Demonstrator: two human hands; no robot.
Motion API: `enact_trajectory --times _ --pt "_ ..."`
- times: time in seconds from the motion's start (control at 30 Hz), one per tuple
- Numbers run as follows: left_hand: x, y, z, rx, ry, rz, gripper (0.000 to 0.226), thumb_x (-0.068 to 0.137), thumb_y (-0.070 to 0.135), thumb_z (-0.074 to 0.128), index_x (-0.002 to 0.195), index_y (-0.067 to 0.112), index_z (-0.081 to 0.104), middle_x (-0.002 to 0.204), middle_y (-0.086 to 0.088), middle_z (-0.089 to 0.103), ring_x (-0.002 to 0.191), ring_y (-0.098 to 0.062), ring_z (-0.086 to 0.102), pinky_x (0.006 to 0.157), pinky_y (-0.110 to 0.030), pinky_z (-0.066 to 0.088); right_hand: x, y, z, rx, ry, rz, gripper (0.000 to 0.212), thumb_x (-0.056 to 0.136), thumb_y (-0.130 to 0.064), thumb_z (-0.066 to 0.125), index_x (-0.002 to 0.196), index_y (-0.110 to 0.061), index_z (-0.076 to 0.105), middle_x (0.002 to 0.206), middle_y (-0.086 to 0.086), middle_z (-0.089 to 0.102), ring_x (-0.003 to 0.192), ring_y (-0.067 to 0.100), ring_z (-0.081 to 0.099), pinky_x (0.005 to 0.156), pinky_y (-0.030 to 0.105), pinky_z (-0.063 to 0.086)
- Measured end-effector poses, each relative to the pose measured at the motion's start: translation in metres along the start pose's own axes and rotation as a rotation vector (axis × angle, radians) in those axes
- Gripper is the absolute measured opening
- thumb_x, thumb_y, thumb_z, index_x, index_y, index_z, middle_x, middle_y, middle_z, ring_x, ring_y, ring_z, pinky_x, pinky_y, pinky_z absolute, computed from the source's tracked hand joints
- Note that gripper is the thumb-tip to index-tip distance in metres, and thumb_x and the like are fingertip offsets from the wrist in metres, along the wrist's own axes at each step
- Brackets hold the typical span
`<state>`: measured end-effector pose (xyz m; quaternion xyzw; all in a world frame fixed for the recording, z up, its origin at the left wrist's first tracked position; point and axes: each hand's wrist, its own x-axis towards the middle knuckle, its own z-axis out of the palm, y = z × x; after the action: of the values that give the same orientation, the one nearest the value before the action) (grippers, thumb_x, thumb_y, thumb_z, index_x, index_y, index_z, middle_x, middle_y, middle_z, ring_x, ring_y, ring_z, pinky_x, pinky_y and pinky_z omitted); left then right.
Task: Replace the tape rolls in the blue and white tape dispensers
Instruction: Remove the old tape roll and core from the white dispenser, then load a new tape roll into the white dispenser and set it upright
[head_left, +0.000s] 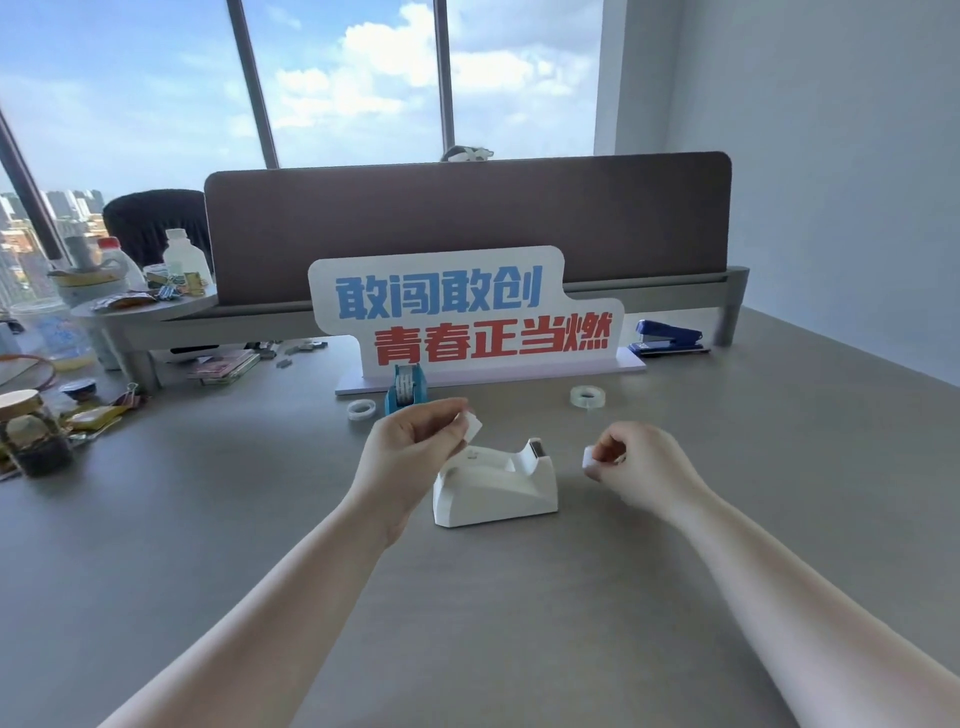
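Note:
The white tape dispenser (496, 486) stands on the grey desk (519, 623) between my hands, its roll slot looking bare. My left hand (415, 444) hovers just left of it, fingers pinched on a small white piece (471, 426), likely part of the spool core. My right hand (636, 460) is to the dispenser's right, closed around another small white piece (591, 460). Further back, the blue tape dispenser (406, 392) holds a roll. One clear tape roll (361, 409) lies beside it and a second clear roll (587, 397) lies at the right.
A white sign with blue and red characters (467, 317) stands behind the dispensers. A blue stapler (667, 338) sits at the back right. Bottles, a jar (31, 431), clips and packets crowd the left side. A brown partition (467, 223) borders the desk's far edge.

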<state>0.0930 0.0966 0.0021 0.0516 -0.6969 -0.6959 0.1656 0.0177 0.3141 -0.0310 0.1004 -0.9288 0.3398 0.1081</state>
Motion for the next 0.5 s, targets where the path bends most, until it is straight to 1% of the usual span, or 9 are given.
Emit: enact_trajectory --times 0.07,0.17,0.23,0.3,0.37,0.43,0.5 --pt "0.004 0.002 0.004 0.081 0.005 0.038 0.016 0.081 0.017 0.069 0.088 0.031 0.072 0.097 0.007 0.075 0.096 -0.011 0.068 0.094 -0.031 0.051 0.000 0.000 -0.002 -0.070 -0.042 0.009 0.020 0.079 -0.026 0.064 0.061 -0.023 0.055 0.079 -0.001 0.067 0.078 0.024 0.061 0.072 0.033 0.051" --pt "0.009 0.009 0.010 0.128 0.020 0.091 0.019 0.079 0.020 0.071 0.096 0.028 0.071 0.093 0.012 0.074 0.093 -0.005 0.068 0.091 -0.023 0.050 -0.002 -0.004 -0.006 -0.133 -0.128 0.000 0.026 0.080 -0.029 0.065 0.057 -0.025 0.055 0.079 -0.001 0.068 0.080 0.023 0.062 0.074 0.033 0.052" --pt "0.013 0.013 0.013 0.120 0.030 0.116 0.027 0.077 0.021 0.073 0.104 0.024 0.068 0.093 0.011 0.073 0.091 -0.003 0.067 0.086 -0.019 0.049 -0.002 -0.004 -0.008 -0.139 -0.171 0.008 0.027 0.079 -0.032 0.067 0.055 -0.026 0.056 0.074 -0.005 0.066 0.076 0.021 0.061 0.070 0.031 0.051" --pt "0.017 0.014 0.017 0.134 0.048 0.136 0.029 0.075 0.021 0.074 0.104 0.021 0.068 0.093 0.010 0.072 0.088 -0.003 0.066 0.082 -0.016 0.049 -0.002 -0.004 -0.009 -0.113 -0.192 0.028 0.023 0.078 -0.033 0.069 0.059 -0.023 0.062 0.069 -0.011 0.062 0.072 0.017 0.060 0.064 0.029 0.047" --pt "0.020 0.013 0.019 0.144 0.068 0.143 0.022 0.074 0.022 0.076 0.095 0.023 0.069 0.089 0.010 0.071 0.085 -0.003 0.066 0.081 -0.017 0.049 -0.001 -0.005 -0.010 -0.066 -0.161 0.025 0.020 0.077 -0.035 0.071 0.066 -0.019 0.067 0.072 -0.009 0.066 0.072 0.015 0.061 0.064 0.029 0.046" --pt "0.021 0.010 0.020 0.136 0.066 0.148 0.014 0.073 0.021 0.076 0.084 0.028 0.070 0.082 0.012 0.072 0.080 -0.001 0.067 0.079 -0.017 0.048 0.001 -0.005 -0.011 0.026 -0.067 0.005 0.019 0.079 -0.035 0.070 0.072 -0.017 0.067 0.076 -0.007 0.068 0.071 0.011 0.060 0.063 0.027 0.046" --pt "0.022 0.005 0.019 0.137 0.046 0.148 0.012 0.072 0.021 0.077 0.074 0.031 0.071 0.074 0.015 0.073 0.074 0.002 0.067 0.076 -0.015 0.047 0.008 -0.005 -0.009 0.107 0.043 -0.007 0.019 0.081 -0.033 0.068 0.078 -0.014 0.067 0.077 -0.006 0.068 0.071 0.013 0.059 0.064 0.027 0.044"
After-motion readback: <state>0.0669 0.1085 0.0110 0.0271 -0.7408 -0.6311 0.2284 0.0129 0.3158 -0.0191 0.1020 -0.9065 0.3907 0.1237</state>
